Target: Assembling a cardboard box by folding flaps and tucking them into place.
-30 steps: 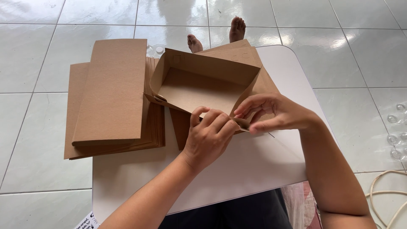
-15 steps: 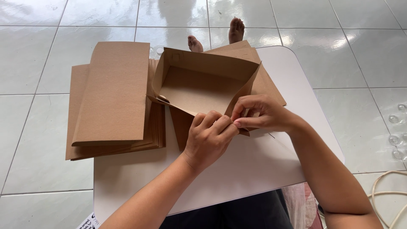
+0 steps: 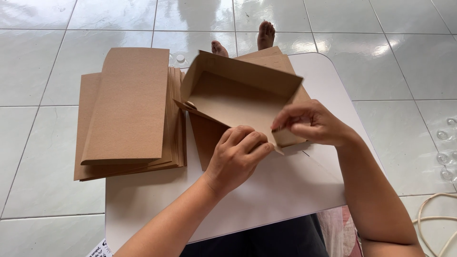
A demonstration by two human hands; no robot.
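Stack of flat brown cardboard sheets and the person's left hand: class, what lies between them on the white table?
In the head view, between the stack of flat cardboard sheets and the left hand, only bare white table shows.

Both arms reach up from the bottom of the frame. The left hand (image 3: 236, 154) is curled; the right hand (image 3: 312, 123) pinches with its fingers (image 3: 282, 124).

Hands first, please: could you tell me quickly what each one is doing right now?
Left hand: closed on the near edge of the cardboard box.
Right hand: pinching the box's corner flap.
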